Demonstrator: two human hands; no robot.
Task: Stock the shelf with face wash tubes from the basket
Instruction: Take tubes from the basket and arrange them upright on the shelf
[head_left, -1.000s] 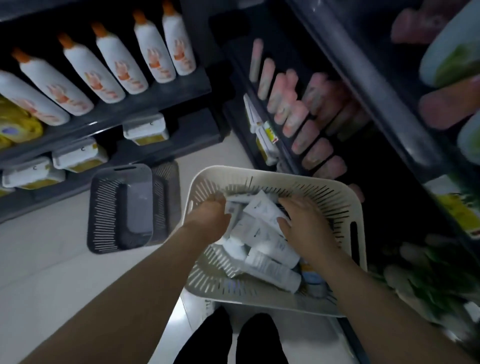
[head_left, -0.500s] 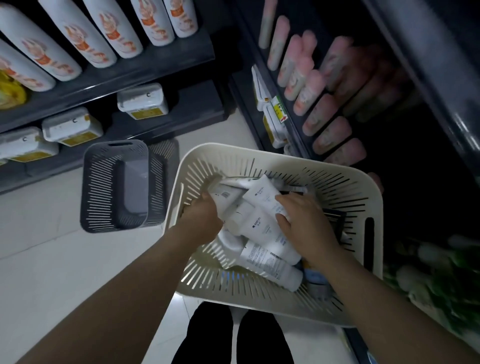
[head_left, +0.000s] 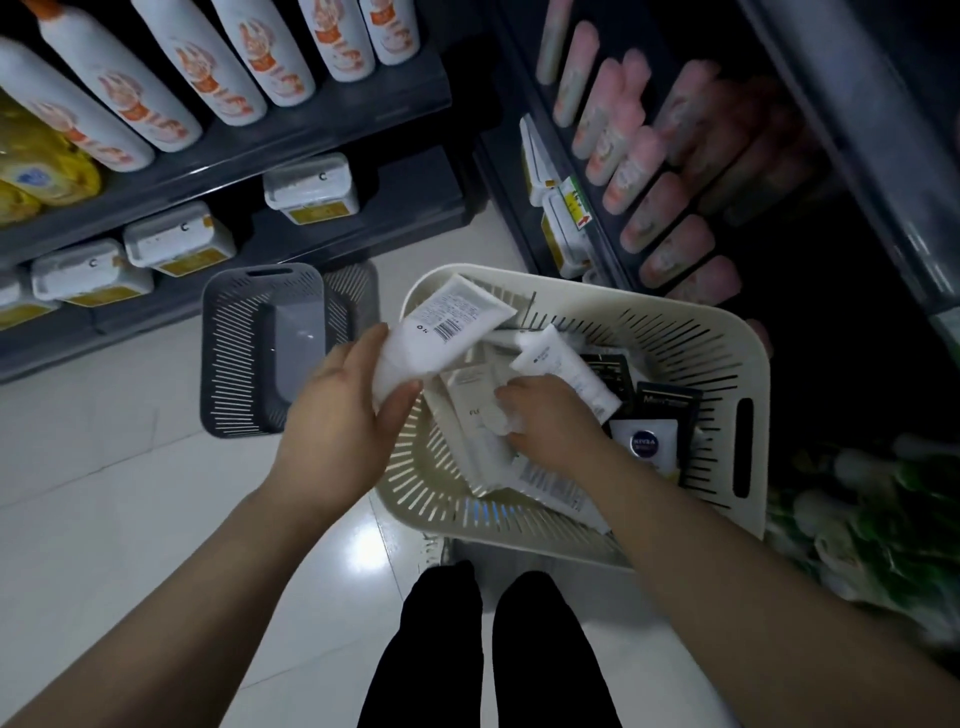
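A cream slotted basket (head_left: 727, 374) sits on the floor in front of me with several white face wash tubes and dark tubes in it. My left hand (head_left: 337, 415) grips a white tube with a barcode (head_left: 447, 327), lifted above the basket's left rim. My right hand (head_left: 550, 421) is down inside the basket, fingers closed around another white tube (head_left: 478, 415) in the pile. A loose white tube (head_left: 566, 369) lies just beyond my right hand. The dark shelf (head_left: 597, 208) at right carries rows of pink tubes (head_left: 670, 208).
An empty grey basket (head_left: 270, 348) stands on the white tile floor to the left. Shelves at left hold white bottles with orange caps (head_left: 234, 67) and white tubs (head_left: 176, 239). Green-white packs (head_left: 872, 525) lie low right. My legs (head_left: 488, 649) are below the cream basket.
My left hand has lifted a barcode tube up out of the pile toward the left rim. My right hand has shifted lower onto another tube. The view has tilted down.
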